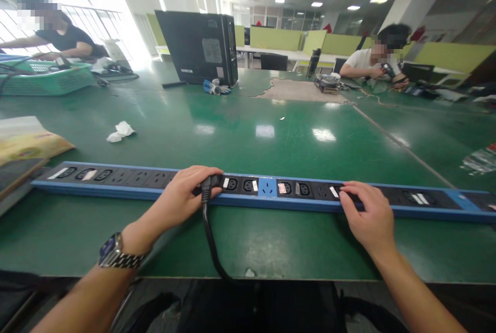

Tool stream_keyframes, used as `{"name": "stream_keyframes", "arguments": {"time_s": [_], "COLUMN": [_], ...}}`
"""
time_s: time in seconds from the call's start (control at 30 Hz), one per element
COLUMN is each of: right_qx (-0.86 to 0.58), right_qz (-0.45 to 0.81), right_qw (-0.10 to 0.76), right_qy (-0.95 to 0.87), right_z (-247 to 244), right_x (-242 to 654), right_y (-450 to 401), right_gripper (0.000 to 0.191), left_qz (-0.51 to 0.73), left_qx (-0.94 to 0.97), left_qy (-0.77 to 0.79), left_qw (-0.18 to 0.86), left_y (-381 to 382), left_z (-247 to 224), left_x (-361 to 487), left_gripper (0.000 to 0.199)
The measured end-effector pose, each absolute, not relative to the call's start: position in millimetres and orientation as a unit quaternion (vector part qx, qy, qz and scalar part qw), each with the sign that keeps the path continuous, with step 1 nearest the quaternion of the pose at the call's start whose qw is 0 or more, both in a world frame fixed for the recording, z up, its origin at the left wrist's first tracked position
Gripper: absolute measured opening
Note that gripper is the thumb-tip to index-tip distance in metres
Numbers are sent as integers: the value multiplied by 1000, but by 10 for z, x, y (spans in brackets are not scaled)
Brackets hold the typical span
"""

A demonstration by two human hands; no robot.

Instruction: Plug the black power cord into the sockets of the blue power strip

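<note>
Two bare arms (422,291) reached over the near edge of a green table (287,245). The left one wore a watch (110,248) with a metal band. One long power strip (240,199), blue and black, lay across the table from left to right, under both hands. The left hand (189,188) pinched a black plug (211,182) between its thumb and fingers, up against the strip. I could not tell if the plug was pushed all the way in. Its thick cord (209,235) hung down toward the near edge. The right hand (368,214) touched the strip farther right, thumb and fingers bent, next to a white sticker (334,192). I could not tell if it squeezed.

Past the strip, on the left, lay a white tissue (121,131), and a bag (27,137) with yellow on it was near the strip's left end. Farther off stood a big black computer case (194,46), with a blue and white bundle (217,87) on its near side. A person in a dark top (70,38) was by a green basket (58,85), far left, and another in a white shirt (358,59) was far right.
</note>
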State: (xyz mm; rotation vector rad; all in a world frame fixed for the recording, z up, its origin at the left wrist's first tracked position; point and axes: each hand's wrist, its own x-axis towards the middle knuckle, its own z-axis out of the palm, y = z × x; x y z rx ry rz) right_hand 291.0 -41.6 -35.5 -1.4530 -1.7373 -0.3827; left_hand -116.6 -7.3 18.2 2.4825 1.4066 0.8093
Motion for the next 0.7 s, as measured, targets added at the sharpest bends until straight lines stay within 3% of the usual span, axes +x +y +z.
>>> {"name": "stream_keyframes", "arguments": {"time_s": [0.33, 0.7], "right_qx": [-583, -587], "right_qz": [-152, -158], "right_qw": [406, 411], "right_qy": [-688, -680], "right_z": [-367, -382], "right_x": [2911, 2903], "right_y": [-442, -433], "right_gripper": [17, 16], "left_qz": [216, 188], "left_qx": [829, 873], "left_qy": [457, 431], "left_qw": [238, 130], "left_y": [91, 58], "left_z": [348, 284], "left_x": [-1347, -1316], "left_gripper": [43, 46]}}
